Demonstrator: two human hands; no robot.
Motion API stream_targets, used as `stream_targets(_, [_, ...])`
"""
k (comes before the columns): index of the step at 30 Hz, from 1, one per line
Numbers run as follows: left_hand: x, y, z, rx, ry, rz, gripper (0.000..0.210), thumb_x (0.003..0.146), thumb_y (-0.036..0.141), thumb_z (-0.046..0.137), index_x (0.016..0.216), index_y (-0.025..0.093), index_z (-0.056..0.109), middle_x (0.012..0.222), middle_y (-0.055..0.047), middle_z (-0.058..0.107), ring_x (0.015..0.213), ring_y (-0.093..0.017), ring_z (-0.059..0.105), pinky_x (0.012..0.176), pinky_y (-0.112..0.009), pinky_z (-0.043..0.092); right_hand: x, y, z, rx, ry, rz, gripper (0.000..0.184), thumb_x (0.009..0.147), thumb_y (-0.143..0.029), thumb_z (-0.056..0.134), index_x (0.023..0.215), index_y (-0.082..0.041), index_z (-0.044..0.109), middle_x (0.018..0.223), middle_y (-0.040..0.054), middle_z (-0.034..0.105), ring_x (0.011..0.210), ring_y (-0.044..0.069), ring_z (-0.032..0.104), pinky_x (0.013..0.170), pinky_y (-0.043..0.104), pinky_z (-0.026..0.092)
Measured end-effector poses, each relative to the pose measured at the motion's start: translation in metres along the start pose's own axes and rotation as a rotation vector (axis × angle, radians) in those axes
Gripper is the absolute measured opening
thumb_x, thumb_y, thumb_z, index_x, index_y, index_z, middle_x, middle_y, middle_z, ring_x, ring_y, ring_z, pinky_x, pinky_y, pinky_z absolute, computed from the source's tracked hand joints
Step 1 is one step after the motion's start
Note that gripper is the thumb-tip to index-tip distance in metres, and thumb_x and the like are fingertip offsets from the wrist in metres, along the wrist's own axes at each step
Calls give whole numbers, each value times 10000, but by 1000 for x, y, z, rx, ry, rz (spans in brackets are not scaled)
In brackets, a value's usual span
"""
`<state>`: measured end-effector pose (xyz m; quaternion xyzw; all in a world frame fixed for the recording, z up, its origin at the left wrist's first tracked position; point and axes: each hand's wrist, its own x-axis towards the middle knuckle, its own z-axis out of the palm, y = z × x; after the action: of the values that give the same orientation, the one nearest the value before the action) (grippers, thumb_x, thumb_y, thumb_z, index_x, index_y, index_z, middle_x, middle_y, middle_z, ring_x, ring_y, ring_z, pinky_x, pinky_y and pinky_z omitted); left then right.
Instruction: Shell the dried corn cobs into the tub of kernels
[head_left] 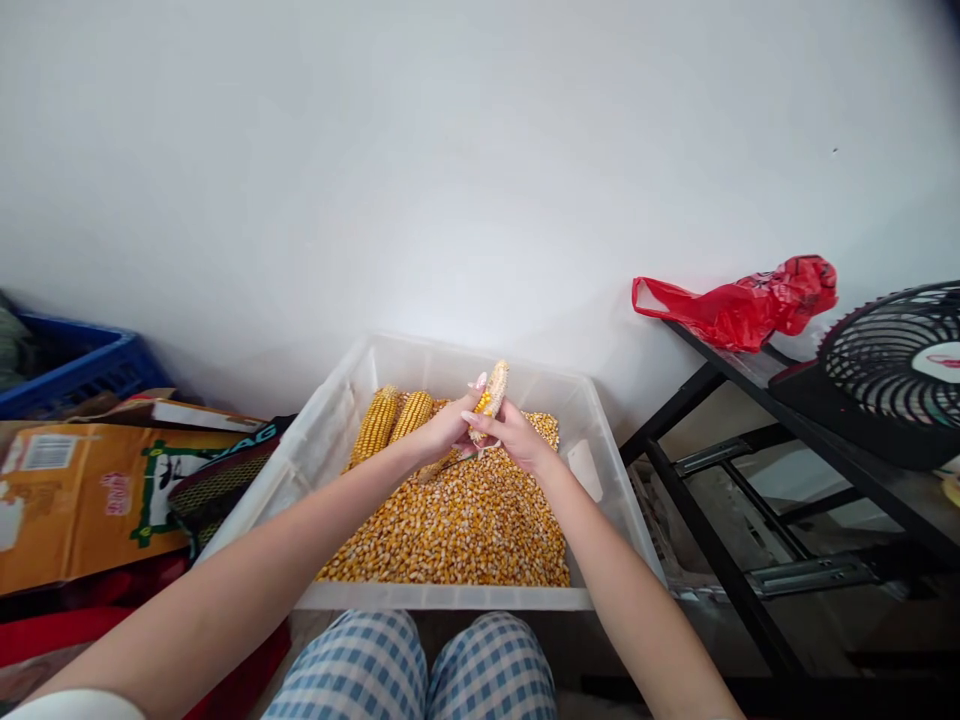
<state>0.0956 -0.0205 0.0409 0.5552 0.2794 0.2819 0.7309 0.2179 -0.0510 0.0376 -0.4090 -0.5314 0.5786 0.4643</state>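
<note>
Over a translucent plastic bin (517, 598), both of my hands are closed around one corn cob (498, 380). It is tilted upward, with pale bare cob along much of it and a strip of yellow kernels left of the middle. My left hand (452, 424) grips it from the left, thumb near the kernels. From the right, my right hand (517, 430) wraps its lower part, and the fingers hide that end. Loose corn kernels (457, 530) heap in the bin below. Two cobs full of kernels, one of them a yellow cob (375, 425), lie at the bin's back left.
At left sit a cardboard box (67, 500), a mesh-sided bag (217, 490) and a blue crate (90, 365). To the right, a black folding frame (705, 530) carries a red plastic bag (757, 305) and a fan (900, 360). A white wall (480, 180) rises behind the bin.
</note>
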Motion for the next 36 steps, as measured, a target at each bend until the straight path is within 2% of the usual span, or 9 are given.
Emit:
stream_targets(7, [0,2,-2,25,-38,38,620,770,707,242,568,157,447,420,-6,447,322,-72,357,317,-196,181,-1,-2,-13,153,-170,40,437,667,-361,681,1024,-207,481,765,-17,583,589,114,572,601,291,515])
stream_targets(10, [0,3,-3,37,6,24,629,765,714,237,598,157,476,434,-16,482,318,-85,386,319,-206,220,-1,-2,-7,158,-145,48,462,663,-408,675,1034,-229,466,755,-23,578,568,108,557,558,272,500])
stream_targets(14, [1,2,-5,77,47,-63,638,735,741,252,580,165,477,399,-21,470,330,-108,423,336,-218,274,-3,-4,3,23,-45,21,557,625,-344,722,1097,-252,441,794,-21,573,569,103,544,513,243,481])
stream_targets(20, [1,2,-5,97,-11,-38,653,753,726,229,512,160,448,414,-25,470,315,-83,380,321,-211,221,-2,-5,-10,57,-157,83,443,683,-374,668,1056,-229,479,832,-7,588,634,120,583,601,288,521])
stream_targets(23, [2,2,-5,40,-3,-28,622,773,698,252,576,159,493,438,-30,500,330,-98,408,334,-220,250,0,-2,-8,99,-123,61,477,701,-428,638,1102,-257,443,824,-15,586,585,102,557,550,260,510])
stream_targets(27, [3,1,-7,36,38,-51,601,765,693,296,578,157,495,429,-36,499,351,-106,425,345,-218,252,-1,-2,2,16,-50,-38,584,662,-360,694,1157,-289,392,854,-17,571,564,93,547,501,232,492])
stream_targets(32, [1,2,-8,40,20,-34,600,768,686,301,510,162,438,376,-10,423,304,-68,315,337,-214,167,-5,-8,-3,46,-180,26,504,698,-350,664,1130,-276,414,849,-21,573,645,119,593,627,311,533])
stream_targets(36, [2,5,-6,47,15,-3,584,780,680,278,573,164,457,420,-11,448,329,-76,347,337,-213,177,0,-4,-9,165,-157,21,429,714,-402,638,1082,-264,466,869,-13,595,672,127,594,609,294,526])
